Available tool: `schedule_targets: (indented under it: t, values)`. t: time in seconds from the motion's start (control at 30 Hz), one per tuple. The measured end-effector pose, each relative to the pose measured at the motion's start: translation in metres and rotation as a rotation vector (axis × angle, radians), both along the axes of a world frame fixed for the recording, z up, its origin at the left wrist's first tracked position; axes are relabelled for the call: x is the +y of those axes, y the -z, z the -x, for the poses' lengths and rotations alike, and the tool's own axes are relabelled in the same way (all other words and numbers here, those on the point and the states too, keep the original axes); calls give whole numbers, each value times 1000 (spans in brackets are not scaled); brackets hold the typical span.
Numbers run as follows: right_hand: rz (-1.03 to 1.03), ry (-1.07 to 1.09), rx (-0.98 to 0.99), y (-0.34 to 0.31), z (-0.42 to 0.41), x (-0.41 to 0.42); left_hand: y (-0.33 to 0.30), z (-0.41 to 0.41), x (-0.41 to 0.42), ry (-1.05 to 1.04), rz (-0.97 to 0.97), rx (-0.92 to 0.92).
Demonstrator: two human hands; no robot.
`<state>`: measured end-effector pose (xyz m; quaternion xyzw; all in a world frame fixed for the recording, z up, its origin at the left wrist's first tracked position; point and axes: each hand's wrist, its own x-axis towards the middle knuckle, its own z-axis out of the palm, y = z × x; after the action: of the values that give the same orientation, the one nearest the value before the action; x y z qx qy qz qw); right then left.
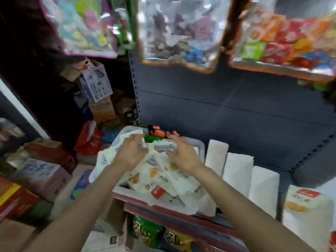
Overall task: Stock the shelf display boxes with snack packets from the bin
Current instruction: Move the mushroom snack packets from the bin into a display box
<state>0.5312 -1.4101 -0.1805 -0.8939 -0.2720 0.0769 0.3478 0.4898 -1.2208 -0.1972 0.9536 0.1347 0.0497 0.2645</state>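
Head cam has our left hand [131, 151] and right hand [183, 153] apart, seemingly gripping the crinkly white printed plastic bag [160, 177], so we'd spread it gently.

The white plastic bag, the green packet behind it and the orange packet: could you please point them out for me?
white plastic bag [160, 171], head view, its printed middle between the hands.
green packet [150, 138], head view, its visible front.
orange packet [157, 133], head view, its middle.
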Motion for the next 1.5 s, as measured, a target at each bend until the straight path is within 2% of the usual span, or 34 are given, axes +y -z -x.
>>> schedule_targets:
  t: [0.13, 0.23, 0.3, 0.47, 0.8, 0.93, 1.07, 1.2, 1.27, 1.37, 1.5]
  values:
    - [79, -8, 43, 7, 7, 78, 17, 6, 84, 181, 15, 183]
    - [174, -6, 87, 14, 13, 120, 29, 8, 124, 306, -80, 392]
    - [240, 22, 133, 21, 15, 141, 34, 10, 140, 363, -121, 457]
    - [520, 14, 102, 38, 18, 170, 48, 23, 151, 464, -210, 451]
    - [636, -20, 142, 43, 30, 170, 50, 29, 172, 486, -287, 262]
    - [616, 77, 116, 41, 35, 178, 49, 25, 179, 450, -173, 170]
    - [758, 222, 71, 38, 35, 194, 45, 26, 186, 524, -69, 270]
    - [876, 228, 138, 37, 28, 203, 44, 30, 193, 559, 106, 341]
    - [769, 260, 219, 29, 26, 203, 45, 30, 197, 599, 121, 383]
    - [469, 334, 322, 19, 22, 198, 47, 27, 203, 640, 52, 388]
    - [-259, 486, 610, 24, 22, 192, 47, 27, 204, 631, 106, 322]
